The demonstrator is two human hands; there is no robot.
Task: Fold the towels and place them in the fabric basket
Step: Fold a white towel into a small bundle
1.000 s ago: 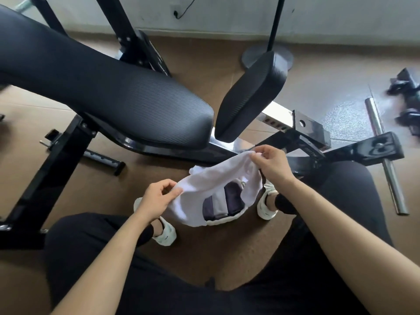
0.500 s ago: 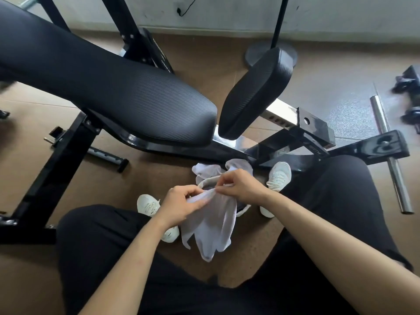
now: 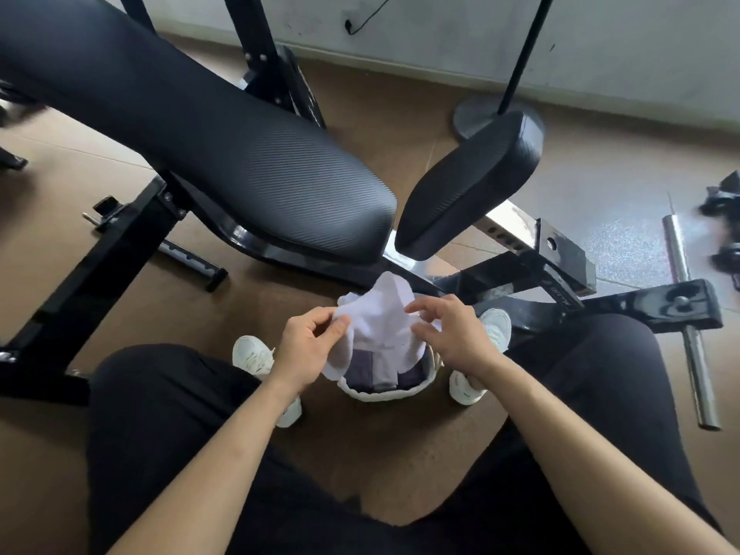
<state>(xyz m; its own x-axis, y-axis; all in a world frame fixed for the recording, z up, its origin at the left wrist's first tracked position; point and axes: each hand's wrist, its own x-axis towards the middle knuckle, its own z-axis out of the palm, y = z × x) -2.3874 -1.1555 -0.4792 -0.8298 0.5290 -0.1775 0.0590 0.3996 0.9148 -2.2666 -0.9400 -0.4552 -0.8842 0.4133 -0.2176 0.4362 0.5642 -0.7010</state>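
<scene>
Draping over the basket, white towel, rumpled

I see my left hand pinching a white towel over the fabric basket; right hand hovers, fingers spread.

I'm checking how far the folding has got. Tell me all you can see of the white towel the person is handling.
The white towel looks like soft, thin cloth, plain and unmarked. It is bunched and partly folded, not flat, with one rounded end sticking up toward the bench. The left hand pinches its left edge; the right hand is open, fingers at its right side. It hangs over the fabric basket on the floor between the person's shoes, covering most of the opening. Whether it touches the grey folded towels inside is unclear.
</scene>
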